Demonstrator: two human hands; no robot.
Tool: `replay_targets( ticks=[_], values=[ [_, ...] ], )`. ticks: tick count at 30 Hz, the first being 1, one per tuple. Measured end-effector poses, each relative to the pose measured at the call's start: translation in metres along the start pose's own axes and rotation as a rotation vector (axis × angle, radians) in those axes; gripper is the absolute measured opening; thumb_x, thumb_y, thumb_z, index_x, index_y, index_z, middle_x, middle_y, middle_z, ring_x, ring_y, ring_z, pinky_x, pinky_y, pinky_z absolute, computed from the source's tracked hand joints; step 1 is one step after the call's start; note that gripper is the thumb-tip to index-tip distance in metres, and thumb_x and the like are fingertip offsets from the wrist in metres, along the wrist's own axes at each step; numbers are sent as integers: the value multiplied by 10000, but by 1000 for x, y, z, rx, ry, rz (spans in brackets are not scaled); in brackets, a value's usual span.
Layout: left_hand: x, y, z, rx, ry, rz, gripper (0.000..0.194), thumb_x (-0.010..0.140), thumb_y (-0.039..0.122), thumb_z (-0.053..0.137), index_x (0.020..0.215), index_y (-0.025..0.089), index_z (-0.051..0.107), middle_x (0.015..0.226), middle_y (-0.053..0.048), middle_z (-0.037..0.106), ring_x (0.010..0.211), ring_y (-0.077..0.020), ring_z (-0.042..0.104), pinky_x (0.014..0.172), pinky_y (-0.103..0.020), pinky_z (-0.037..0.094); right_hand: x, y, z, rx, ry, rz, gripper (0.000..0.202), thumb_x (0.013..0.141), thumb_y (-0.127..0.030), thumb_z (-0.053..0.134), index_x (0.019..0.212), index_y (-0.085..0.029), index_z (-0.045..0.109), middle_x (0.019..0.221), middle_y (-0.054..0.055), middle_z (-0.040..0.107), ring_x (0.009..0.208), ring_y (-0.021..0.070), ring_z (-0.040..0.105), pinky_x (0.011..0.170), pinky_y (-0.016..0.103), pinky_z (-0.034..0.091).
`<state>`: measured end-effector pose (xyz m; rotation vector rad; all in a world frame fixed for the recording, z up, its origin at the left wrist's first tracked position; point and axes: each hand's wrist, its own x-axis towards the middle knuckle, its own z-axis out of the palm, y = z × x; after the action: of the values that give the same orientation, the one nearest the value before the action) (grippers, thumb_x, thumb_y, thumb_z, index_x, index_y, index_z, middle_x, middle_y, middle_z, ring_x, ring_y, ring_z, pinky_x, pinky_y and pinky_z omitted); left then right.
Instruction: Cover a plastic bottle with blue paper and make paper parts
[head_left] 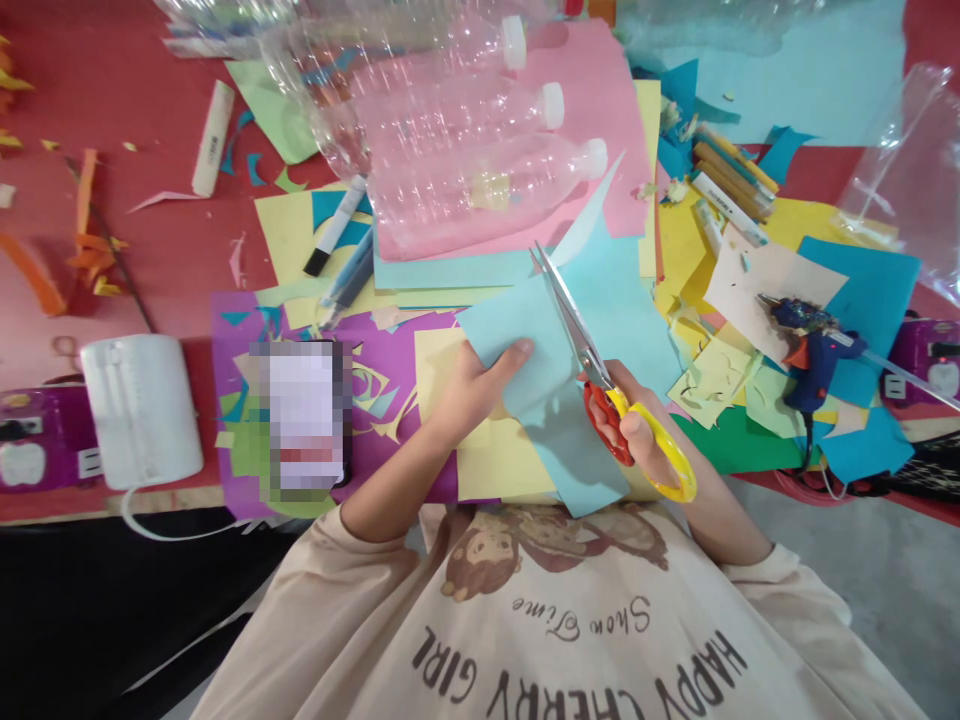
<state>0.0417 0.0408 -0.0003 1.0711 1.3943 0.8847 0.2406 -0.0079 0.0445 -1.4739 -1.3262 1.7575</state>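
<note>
Light blue sheet held, scissors in hand, cutting partly done

The light blue sheet (502, 310) is pinched by the left hand (480, 395), thumb on top, over the near edge of the work surface. The scissors (576, 328) are gripped in the right hand (634, 430), fingers through the handles; blades lie over the sheet, tips slightly apart. Done, as far as shown: a curved, pale sliver (589, 228) is seen lifted beyond the blade tips, and cut scraps (371, 385) are strewn around. Whether the sliver is fully detached cannot be told. Left: most of the held sheet appears uncut, judged from its broad area.

Containers: clear plastic bottles (525, 178) are laid sideways on a pink sheet (604, 85), white caps (553, 105) fitted. No liquid is made out; a yellowish patch (491, 190) shows at the nearest bottle, but with the glare, inside or beneath cannot be told. A white pouch (142, 430) is placed at far left, contents hidden. A glue gun (814, 370) is seen at right, among paper pieces.
</note>
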Motion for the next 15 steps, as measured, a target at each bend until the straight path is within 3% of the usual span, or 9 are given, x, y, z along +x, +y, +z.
replay_targets(
  ticks=[7, 15],
  values=[
    [1, -2, -1, -7, -9, -14, 427, 723, 515, 656, 960, 161, 687, 974, -74, 748, 905, -242, 702, 714, -313, 596, -2, -9, 0, -68, 12, -49, 673, 718, -865, 401, 907, -220, 442, 652, -42, 386, 534, 109, 318, 490, 257, 247],
    [9, -9, -5, -11, 43, 6, 438, 709, 515, 665, 991, 180, 668, 1014, -77, 742, 948, -249, 696, 764, -324, 587, 10, 22, 0, 43, 41, -81, 593, 799, -755, 467, 1049, -218, 484, 604, -74, 377, 463, 77, 311, 428, 223, 270]
  ],
)
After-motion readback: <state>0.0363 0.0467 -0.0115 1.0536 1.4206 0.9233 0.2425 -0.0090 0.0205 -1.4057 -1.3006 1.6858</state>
